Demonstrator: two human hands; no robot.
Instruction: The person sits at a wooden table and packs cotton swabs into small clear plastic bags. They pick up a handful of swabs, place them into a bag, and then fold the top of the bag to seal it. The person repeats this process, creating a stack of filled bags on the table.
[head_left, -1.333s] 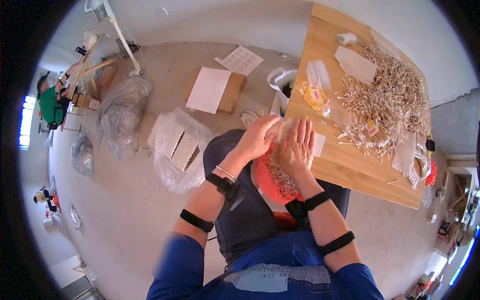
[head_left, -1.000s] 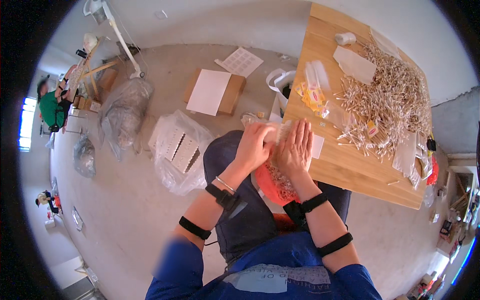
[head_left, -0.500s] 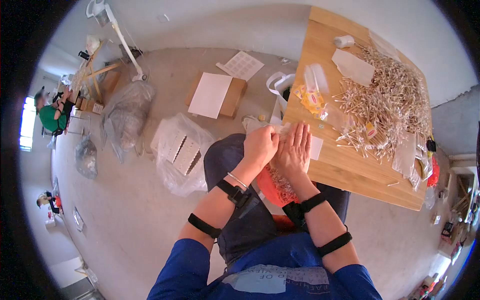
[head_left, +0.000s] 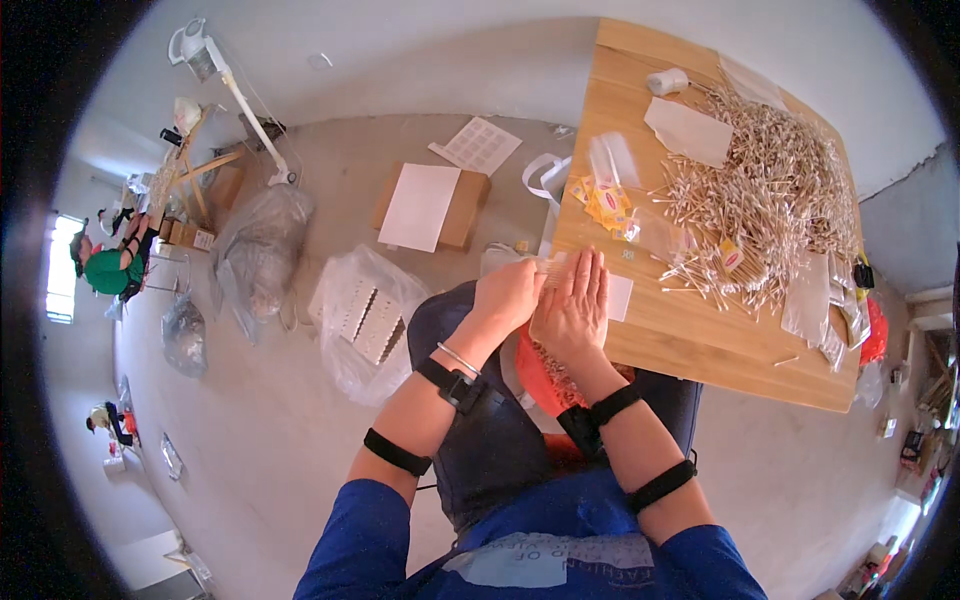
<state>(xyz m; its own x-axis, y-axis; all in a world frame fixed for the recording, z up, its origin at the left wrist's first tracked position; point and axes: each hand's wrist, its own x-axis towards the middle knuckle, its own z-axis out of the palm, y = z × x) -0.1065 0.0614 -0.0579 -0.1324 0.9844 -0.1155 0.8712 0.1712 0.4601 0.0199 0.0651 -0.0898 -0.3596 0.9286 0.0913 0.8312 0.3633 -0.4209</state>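
Between my hands, at the table's near left corner, is a pale ribbed bundle of cotton swabs (head_left: 551,267), mostly covered by the fingers. My left hand (head_left: 506,297) is closed at its left end, knuckles up. My right hand (head_left: 572,308) lies flat over the other end with its fingers stretched out. Below them, a red plastic bag (head_left: 535,374) holding loose cotton swabs rests in my lap, partly hidden by my right forearm. A white card (head_left: 619,298) lies on the table beside my right fingers.
The wooden table (head_left: 700,350) bears a big heap of cotton swabs (head_left: 775,180), yellow labels (head_left: 606,203) and clear bags (head_left: 806,305). Left of my knees are a plastic bag of white boxes (head_left: 368,322) and a cardboard box (head_left: 470,210). A person in green (head_left: 105,272) sits far left.
My hands stay together at the bundle, shifting only slightly. The whole view has moved a little, with the table now slightly further left.
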